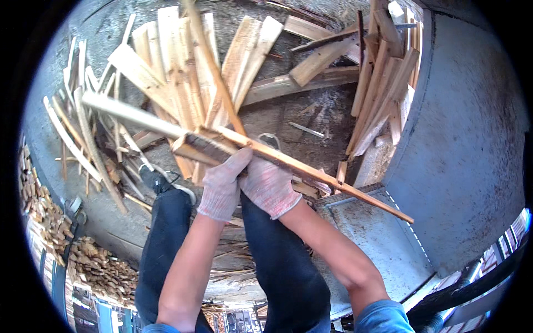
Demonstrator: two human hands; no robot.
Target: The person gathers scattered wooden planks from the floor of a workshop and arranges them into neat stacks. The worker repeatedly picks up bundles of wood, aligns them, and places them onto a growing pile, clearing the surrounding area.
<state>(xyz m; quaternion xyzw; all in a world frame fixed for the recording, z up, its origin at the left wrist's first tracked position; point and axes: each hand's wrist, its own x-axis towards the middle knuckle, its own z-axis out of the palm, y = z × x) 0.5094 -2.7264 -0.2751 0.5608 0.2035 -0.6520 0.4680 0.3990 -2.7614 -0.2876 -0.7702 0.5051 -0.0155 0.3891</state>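
Observation:
My left hand [225, 183] and my right hand [271, 186], in off-white knit gloves stained reddish, are close together at the middle of the view. Both are closed on a loose bunch of wood strips. One long, thin strip [344, 187] slants down to the right over my right hand. A second strip [214, 66] rises away from me, and a pale, motion-blurred stick [130, 115] points left. Short bark-edged pieces [214, 145] lie at my left fingertips. Which hand grips which strip is partly hidden by the gloves and the crossing wood.
Flat boards [180, 72] fan out beyond my hands. Thin sticks [83, 130] lie in a tangle at left. More boards [383, 91] lean against a grey metal wall [466, 111] at right. My legs [283, 261] straddle scraps, and stacked wood [100, 263] shows lower left.

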